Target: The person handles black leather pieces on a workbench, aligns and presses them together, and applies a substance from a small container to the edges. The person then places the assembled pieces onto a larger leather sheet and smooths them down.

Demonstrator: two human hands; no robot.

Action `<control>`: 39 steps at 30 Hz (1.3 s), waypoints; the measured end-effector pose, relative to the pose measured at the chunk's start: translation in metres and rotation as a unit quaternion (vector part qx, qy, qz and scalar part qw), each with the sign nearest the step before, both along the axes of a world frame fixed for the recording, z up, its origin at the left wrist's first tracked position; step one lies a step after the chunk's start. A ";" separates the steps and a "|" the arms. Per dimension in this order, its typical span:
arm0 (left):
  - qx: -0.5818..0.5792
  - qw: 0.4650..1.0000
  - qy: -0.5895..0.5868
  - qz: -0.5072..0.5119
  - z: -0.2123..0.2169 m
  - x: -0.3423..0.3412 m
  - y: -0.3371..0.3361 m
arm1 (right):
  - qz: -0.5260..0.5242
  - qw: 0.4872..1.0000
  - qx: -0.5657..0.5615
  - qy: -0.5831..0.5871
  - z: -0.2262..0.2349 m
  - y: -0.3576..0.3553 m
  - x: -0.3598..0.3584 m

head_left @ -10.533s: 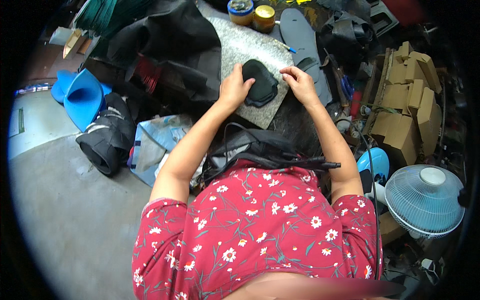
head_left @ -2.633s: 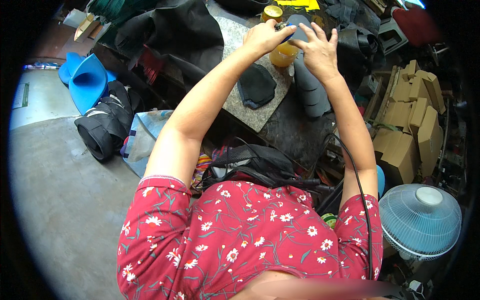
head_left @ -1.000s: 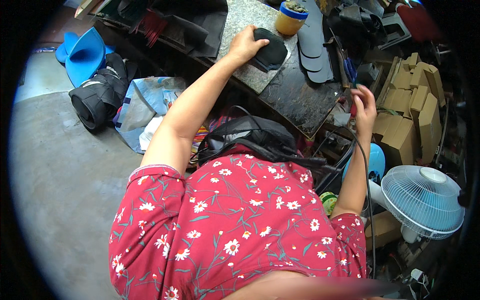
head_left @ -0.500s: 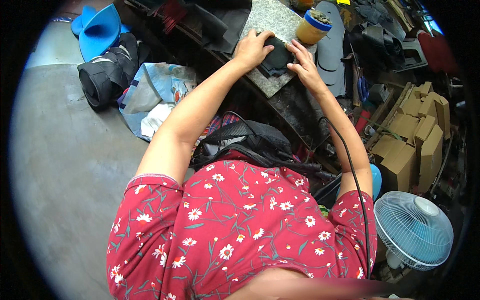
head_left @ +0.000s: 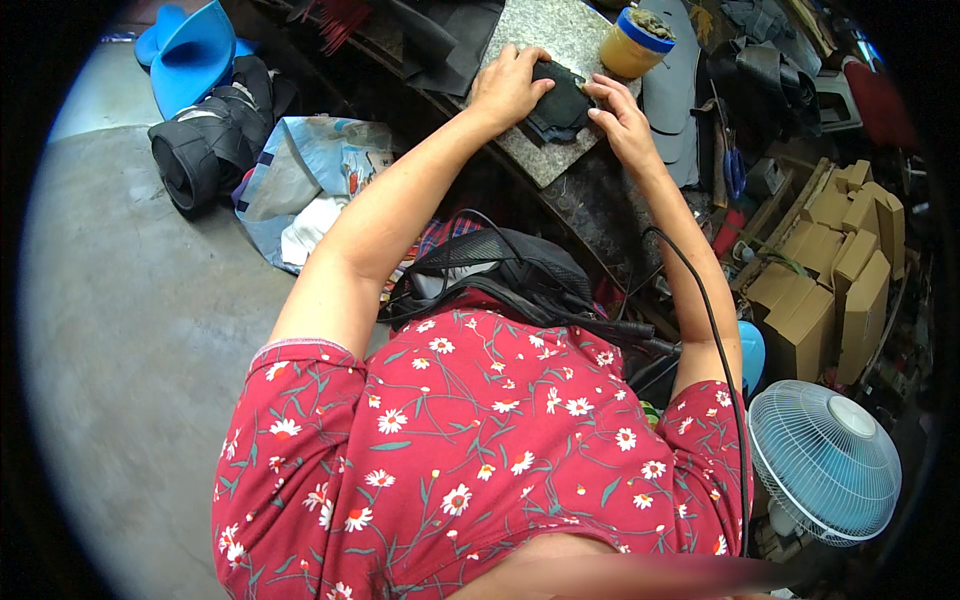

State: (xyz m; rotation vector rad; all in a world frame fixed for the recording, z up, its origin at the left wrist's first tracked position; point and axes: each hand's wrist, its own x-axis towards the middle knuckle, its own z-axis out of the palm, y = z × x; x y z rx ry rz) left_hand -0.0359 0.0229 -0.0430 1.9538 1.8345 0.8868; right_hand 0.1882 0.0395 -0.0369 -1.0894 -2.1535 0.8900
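A dark, flat leather-like piece (head_left: 563, 103) lies on a grey speckled stone slab (head_left: 560, 35) at the top of the view. My left hand (head_left: 508, 84) rests palm down on the piece's left side. My right hand (head_left: 622, 112) presses its right edge with the fingers spread. Both hands touch the piece from opposite sides. A yellow jar with a blue rim (head_left: 635, 42) stands just beyond my right hand.
Grey sole-shaped pieces (head_left: 675, 90) lie right of the slab. Cardboard boxes (head_left: 835, 280) are stacked at the right, a pale blue fan (head_left: 824, 462) at lower right. A rolled black bundle (head_left: 205, 150), blue plastic items (head_left: 190, 50) and a printed bag (head_left: 310, 175) sit at left on the concrete floor.
My right hand came back from low on the right side onto the dark piece. My left hand stays on it. The view has tilted, so the slab sits higher in the picture.
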 end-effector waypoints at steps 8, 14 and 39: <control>-0.007 1.000 0.008 -0.004 0.001 -0.001 -0.002 | 0.007 0.979 0.162 -0.125 0.022 -0.005 -0.010; -0.005 1.000 0.010 -0.004 0.003 -0.001 -0.002 | -0.015 0.970 0.204 -0.133 0.024 -0.003 -0.007; -0.006 1.000 0.008 0.010 0.003 -0.001 -0.003 | 0.063 0.978 0.134 -0.148 -0.002 -0.041 -0.015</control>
